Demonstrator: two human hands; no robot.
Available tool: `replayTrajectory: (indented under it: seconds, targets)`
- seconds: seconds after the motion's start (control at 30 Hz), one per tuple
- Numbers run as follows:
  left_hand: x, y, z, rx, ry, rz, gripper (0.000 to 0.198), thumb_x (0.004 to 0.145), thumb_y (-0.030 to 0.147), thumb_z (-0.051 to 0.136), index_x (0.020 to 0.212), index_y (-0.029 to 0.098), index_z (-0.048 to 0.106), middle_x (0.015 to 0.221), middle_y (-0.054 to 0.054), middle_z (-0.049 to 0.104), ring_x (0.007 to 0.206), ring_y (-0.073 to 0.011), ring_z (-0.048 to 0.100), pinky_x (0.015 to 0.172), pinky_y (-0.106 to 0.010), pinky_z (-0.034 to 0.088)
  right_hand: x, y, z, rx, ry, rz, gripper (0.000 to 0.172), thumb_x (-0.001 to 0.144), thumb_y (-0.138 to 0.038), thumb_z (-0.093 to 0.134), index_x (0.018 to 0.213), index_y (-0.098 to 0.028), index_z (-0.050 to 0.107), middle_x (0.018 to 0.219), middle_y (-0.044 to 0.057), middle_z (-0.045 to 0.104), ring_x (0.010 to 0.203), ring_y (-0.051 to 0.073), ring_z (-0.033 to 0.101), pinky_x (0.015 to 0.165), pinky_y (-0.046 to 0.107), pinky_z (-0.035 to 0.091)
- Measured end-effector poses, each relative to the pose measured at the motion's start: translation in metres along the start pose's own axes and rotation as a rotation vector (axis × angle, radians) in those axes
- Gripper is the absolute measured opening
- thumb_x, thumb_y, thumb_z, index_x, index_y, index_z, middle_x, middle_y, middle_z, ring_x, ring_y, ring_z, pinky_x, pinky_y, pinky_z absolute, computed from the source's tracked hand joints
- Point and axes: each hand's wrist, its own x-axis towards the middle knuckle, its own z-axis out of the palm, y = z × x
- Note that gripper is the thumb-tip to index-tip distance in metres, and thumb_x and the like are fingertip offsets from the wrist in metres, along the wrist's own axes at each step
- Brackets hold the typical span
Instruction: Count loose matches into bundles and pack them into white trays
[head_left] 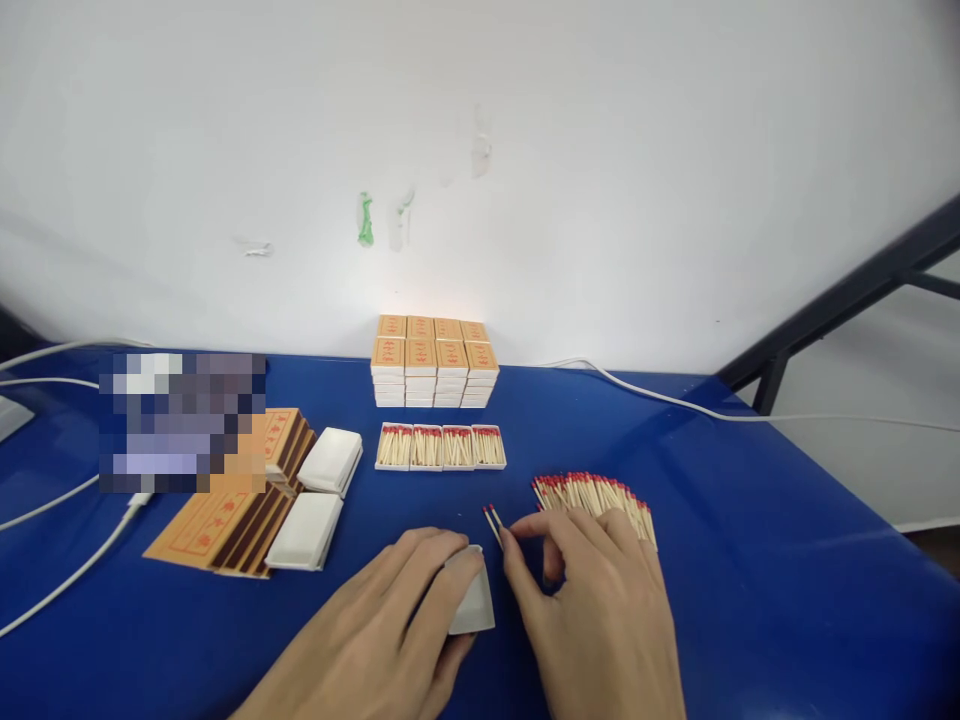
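My left hand (397, 620) is closed around a white matchbox tray (474, 598) near the front of the table. To its right, my right hand (592, 600) pinches a couple of red-tipped matches (493, 522) between thumb and forefinger. Just beyond that hand lies a spread pile of matches (596, 492), partly covered by the fingers. In a row behind the hands stand several matchbox trays filled with matches (441, 447). How much the tray in my left hand holds is hidden by my fingers.
Stacked matchboxes (435, 355) stand against the wall. White trays (305, 530) and flattened orange sleeves (217, 525) lie at the left, beside a blurred patch (180, 420). White cables (67, 598) cross the blue table (765, 600) at the left; another cable (660, 397) runs along its back right.
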Motion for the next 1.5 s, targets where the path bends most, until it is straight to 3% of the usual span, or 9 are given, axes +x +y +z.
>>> replayTrajectory:
  seconds: [0.13, 0.43, 0.77, 1.17, 1.3, 1.5]
  targets:
    - [-0.001, -0.001, 0.002, -0.021, -0.011, -0.003, 0.04, 0.107, 0.009, 0.04, 0.144, 0.01, 0.058, 0.13, -0.014, 0.079, 0.119, -0.0269, 0.081, 0.1, -0.04, 0.069, -0.002, 0.002, -0.003, 0.026, 0.006, 0.039, 0.03, 0.106, -0.038, 0.059, 0.08, -0.026, 0.068, 0.065, 0.001, 0.058, 0.072, 0.024, 0.052, 0.073, 0.04, 0.033]
    - [-0.001, 0.001, 0.002, -0.036, -0.032, -0.007, 0.039, 0.106, 0.008, 0.043, 0.141, 0.011, 0.058, 0.13, -0.013, 0.078, 0.118, -0.0273, 0.081, 0.101, -0.04, 0.068, -0.022, 0.042, -0.022, -0.264, -0.049, 0.017, 0.027, 0.104, -0.051, 0.066, 0.095, -0.027, 0.075, 0.076, 0.002, 0.067, 0.075, 0.025, 0.053, 0.07, 0.037, 0.033]
    - [-0.005, -0.003, 0.005, -0.073, -0.021, -0.058, 0.038, 0.114, 0.031, 0.048, 0.148, 0.015, 0.056, 0.138, -0.015, 0.075, 0.125, -0.03, 0.078, 0.099, -0.043, 0.069, -0.022, 0.04, -0.016, -0.239, -0.018, -0.022, 0.024, 0.107, -0.043, 0.063, 0.095, -0.026, 0.075, 0.074, 0.001, 0.064, 0.076, 0.024, 0.051, 0.071, 0.037, 0.032]
    - [-0.004, -0.004, 0.01, -0.11, -0.057, -0.027, 0.046, 0.111, 0.018, 0.048, 0.156, 0.012, 0.05, 0.154, -0.012, 0.069, 0.142, -0.0267, 0.068, 0.114, -0.043, 0.061, -0.017, 0.013, -0.004, -0.092, -0.035, -0.076, 0.017, 0.103, -0.033, 0.069, 0.088, -0.026, 0.073, 0.07, -0.002, 0.06, 0.073, 0.02, 0.054, 0.071, 0.036, 0.032]
    - [-0.004, -0.004, 0.009, -0.104, -0.078, -0.018, 0.045, 0.111, 0.015, 0.044, 0.156, 0.011, 0.049, 0.156, -0.014, 0.068, 0.141, -0.0275, 0.069, 0.109, -0.045, 0.065, -0.017, 0.018, -0.008, -0.042, -0.076, -0.09, 0.018, 0.105, -0.037, 0.067, 0.092, -0.028, 0.075, 0.069, -0.003, 0.06, 0.07, 0.018, 0.055, 0.07, 0.035, 0.033]
    - [-0.005, -0.007, 0.01, -0.063, -0.092, -0.003, 0.045, 0.113, 0.017, 0.043, 0.157, 0.012, 0.05, 0.158, -0.014, 0.066, 0.142, -0.0291, 0.068, 0.108, -0.046, 0.066, -0.008, 0.032, -0.014, -0.192, 0.031, -0.04, 0.026, 0.108, -0.044, 0.061, 0.099, -0.027, 0.079, 0.074, 0.003, 0.066, 0.076, 0.025, 0.052, 0.071, 0.038, 0.036]
